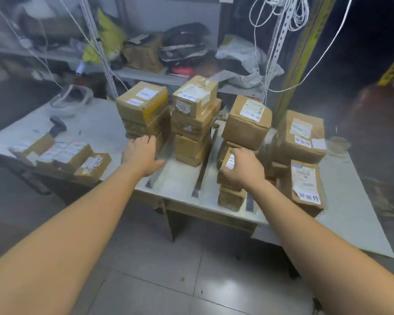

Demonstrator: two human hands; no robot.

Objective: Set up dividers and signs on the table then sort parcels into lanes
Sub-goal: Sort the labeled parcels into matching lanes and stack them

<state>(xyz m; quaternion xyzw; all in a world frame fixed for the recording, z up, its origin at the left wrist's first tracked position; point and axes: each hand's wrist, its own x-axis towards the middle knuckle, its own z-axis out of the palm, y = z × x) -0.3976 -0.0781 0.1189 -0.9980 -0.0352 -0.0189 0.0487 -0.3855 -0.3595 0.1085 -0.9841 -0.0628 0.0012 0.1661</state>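
Note:
Cardboard parcels stand in stacks on a white table (96, 123), split into lanes by grey divider strips (203, 176). The left stack (143, 110) and the middle stack (195, 119) each hold several boxes. My left hand (141, 156) rests against the base of the left stack, fingers curled on its bottom box. My right hand (242, 170) grips a small brown parcel (229, 162) with a white label, which lies on a low pile (231, 197) in the third lane. White paper signs (306, 196) are stuck on boxes at the right.
A loose group of flat parcels (62, 155) lies at the table's left edge, with a black scanner (57, 127) behind it. Shelves with bags and clutter (182, 48) stand behind the table. White cords (280, 10) hang above. Grey tiled floor (168, 269) lies below.

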